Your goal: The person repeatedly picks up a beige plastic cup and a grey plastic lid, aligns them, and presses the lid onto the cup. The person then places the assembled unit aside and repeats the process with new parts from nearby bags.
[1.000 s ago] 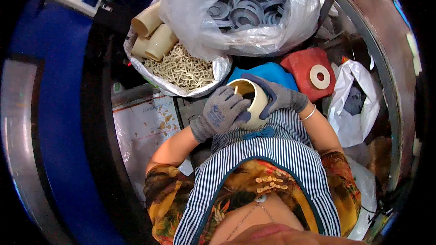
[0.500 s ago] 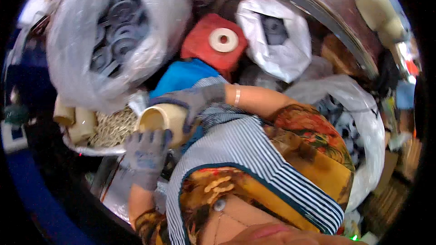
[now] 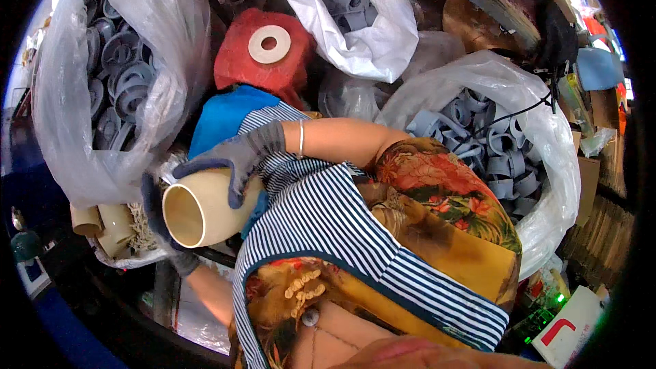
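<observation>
A cream plastic pipe fitting (image 3: 229,203), a short, wide tube, lies tilted in front of my apron with its round mouth facing left. My right hand (image 3: 236,157), in a grey glove with darker fingers, grips it from above, thumb on the near side. Curved along the far left of the mouth is my left hand (image 3: 157,215), also gloved; the fitting hides part of its palm. Beyond my left hand, a basin (image 3: 130,262) holds thin cream pieces (image 3: 142,232) and several cream tubes (image 3: 116,222).
A clear bag of grey round parts (image 3: 184,48) stands at the left. A red-covered seat (image 3: 236,61) bears a cream ring (image 3: 260,42). Behind is a white sack (image 3: 393,34) of grey parts; at the right, another clear bag (image 3: 557,164) holds grey fittings. Cardboard (image 3: 601,239) is stacked far right.
My left hand has moved from the near side of the fitting's mouth round to its far left side. The mouth now faces more toward me. The whole view has shifted.
</observation>
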Available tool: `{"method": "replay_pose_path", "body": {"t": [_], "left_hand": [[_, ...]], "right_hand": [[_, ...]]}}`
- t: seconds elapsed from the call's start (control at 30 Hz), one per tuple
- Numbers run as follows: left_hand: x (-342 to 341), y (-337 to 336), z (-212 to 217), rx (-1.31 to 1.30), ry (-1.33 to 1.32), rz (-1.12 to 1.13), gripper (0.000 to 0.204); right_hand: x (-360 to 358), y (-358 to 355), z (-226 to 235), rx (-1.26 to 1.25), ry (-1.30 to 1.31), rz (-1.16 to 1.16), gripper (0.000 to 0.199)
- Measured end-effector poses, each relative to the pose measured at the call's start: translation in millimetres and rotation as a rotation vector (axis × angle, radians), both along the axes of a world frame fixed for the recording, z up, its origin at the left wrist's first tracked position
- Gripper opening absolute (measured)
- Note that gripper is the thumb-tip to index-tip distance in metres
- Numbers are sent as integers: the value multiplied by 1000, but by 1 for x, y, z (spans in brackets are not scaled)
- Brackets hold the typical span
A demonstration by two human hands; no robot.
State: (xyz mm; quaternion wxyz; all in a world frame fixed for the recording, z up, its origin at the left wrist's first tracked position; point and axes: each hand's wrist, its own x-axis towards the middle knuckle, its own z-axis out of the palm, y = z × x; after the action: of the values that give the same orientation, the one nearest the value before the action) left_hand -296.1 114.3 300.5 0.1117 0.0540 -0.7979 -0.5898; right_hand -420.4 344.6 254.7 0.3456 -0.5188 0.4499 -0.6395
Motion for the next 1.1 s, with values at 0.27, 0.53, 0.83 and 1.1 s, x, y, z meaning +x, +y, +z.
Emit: {"method": "replay_pose_path", "body": {"t": [0.27, 0.53, 0.83, 1.1], "left_hand": [[18, 35, -37, 94, 43, -137, 96], [-24, 69, -18, 331, 129, 43, 40], [-24, 62, -24, 590, 141, 102, 14], [-21, 54, -28, 538, 185, 72, 15]], "right_hand": [[6, 235, 40, 375, -395, -1041, 41], [136, 512, -144, 1710, 652, -1156, 33], [174, 459, -74, 1822, 626, -1186, 30], [127, 524, -157, 2139, 382, -534, 44]]}}
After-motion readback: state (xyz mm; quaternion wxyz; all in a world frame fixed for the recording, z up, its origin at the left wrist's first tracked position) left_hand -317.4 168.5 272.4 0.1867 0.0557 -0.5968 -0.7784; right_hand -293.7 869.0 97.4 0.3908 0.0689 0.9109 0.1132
